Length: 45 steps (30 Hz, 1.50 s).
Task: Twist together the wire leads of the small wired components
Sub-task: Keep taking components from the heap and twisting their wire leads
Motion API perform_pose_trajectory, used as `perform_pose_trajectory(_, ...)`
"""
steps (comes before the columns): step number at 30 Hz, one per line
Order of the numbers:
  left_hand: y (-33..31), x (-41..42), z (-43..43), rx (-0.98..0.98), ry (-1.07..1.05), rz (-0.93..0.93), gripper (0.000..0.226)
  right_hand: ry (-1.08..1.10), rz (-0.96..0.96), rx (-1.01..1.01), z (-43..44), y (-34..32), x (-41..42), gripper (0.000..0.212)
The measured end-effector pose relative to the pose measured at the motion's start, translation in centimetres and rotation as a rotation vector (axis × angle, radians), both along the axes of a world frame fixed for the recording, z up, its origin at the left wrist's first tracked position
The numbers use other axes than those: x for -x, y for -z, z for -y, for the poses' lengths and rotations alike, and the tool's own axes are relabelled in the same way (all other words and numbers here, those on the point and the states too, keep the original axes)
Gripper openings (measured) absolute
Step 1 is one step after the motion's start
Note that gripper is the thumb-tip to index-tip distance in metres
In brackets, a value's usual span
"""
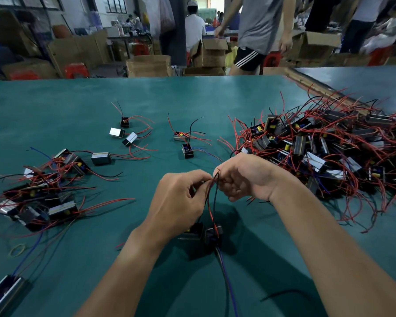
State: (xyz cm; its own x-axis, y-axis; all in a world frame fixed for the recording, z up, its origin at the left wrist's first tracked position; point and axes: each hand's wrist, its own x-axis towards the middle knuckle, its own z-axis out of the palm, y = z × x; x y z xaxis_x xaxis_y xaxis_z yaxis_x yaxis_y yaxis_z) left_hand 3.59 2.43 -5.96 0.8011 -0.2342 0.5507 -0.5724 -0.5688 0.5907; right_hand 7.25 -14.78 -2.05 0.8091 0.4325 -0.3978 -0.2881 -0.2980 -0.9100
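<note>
The red and black wire leads (210, 212) rise together from a pair of small components (213, 235) at the middle of the near tabletop (146, 94), close to the person. Whether the two dark blocks rest on the surface or hang just above it cannot be told. More dark and blue leads trail from the blocks toward the near edge.

The tops of the leads meet between the two hands. The left hand (178, 197) has its fingers (201, 184) curled, with thumb and fingertips pinched on the leads from the left. The right hand (245, 177) is closed into a loose fist, its fingers (229, 188) bent round the same bundle from the right. The two hands are almost touching at the wires.

Beyond the hands a few loose components (188, 151) lie scattered with their red leads splayed out. To the right is a big pile (318, 145) of the same parts in a tangle of red wire. To the left lies a smaller pile (39, 191), and near it a yellow rubber band (17, 249) lies flat on the tabletop. Past the far edge stand cardboard boxes (149, 65) and a person (258, 26) in a grey shirt.
</note>
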Motion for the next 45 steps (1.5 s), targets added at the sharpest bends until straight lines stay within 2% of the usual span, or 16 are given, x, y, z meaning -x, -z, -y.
perform_pose_trajectory(4,0.0,-0.2,-0.2,0.032,-0.041,-0.002,0.014,0.001,0.091,-0.058,0.1,0.3,-0.1,0.028)
perform_pose_trajectory(8,-0.3,-0.2,-0.4,0.044,-0.046,0.009,0.014,0.006,0.095,-0.104,0.0,0.4,0.0,0.031)
perform_pose_trajectory(13,-0.2,0.0,0.0,0.002,-0.026,0.014,0.013,0.079,0.112,0.018,-0.5,0.5,-0.2,0.028)
perform_pose_trajectory(18,-0.2,0.1,0.1,-0.072,-0.035,0.042,0.013,0.055,0.077,0.106,-0.5,0.3,-0.2,0.028)
perform_pose_trajectory(21,0.1,-0.4,0.1,0.061,-0.073,-0.081,0.015,0.056,0.238,0.033,-0.5,0.4,0.0,0.018)
perform_pose_trajectory(24,-0.1,-0.9,0.3,0.286,-0.069,-0.302,0.026,-0.015,0.295,0.025,-0.5,0.5,0.2,0.024)
perform_pose_trajectory(27,-0.4,-1.1,0.4,0.518,-0.074,-0.450,0.024,-0.180,0.250,0.167,-0.4,0.6,0.6,0.022)
perform_pose_trajectory(30,-0.5,-1.4,-0.1,0.669,-0.088,-0.552,0.017,-0.432,0.331,0.334,-0.4,0.5,1.2,0.002)
perform_pose_trajectory(33,-0.6,-1.5,-0.3,0.699,-0.121,-0.570,0.017,-0.536,0.428,0.478,-0.9,0.3,1.9,0.034)
perform_pose_trajectory(36,-0.6,-1.7,-0.2,0.712,-0.172,-0.554,0.021,-0.487,0.545,0.587,-2.1,0.2,2.7,0.050)
perform_pose_trajectory(38,-0.6,-1.9,-0.3,0.729,-0.190,-0.558,0.022,-0.459,0.630,0.674,-3.2,0.8,3.0,0.046)
perform_pose_trajectory(41,-0.7,-2.0,-0.6,0.747,-0.195,-0.582,0.020,-0.439,0.727,0.736,-4.3,1.7,2.8,0.028)
perform_pose_trajectory(45,-0.6,-2.1,-0.9,0.757,-0.227,-0.566,0.014,-0.368,0.675,0.683,-2.3,1.3,1.8,0.024)
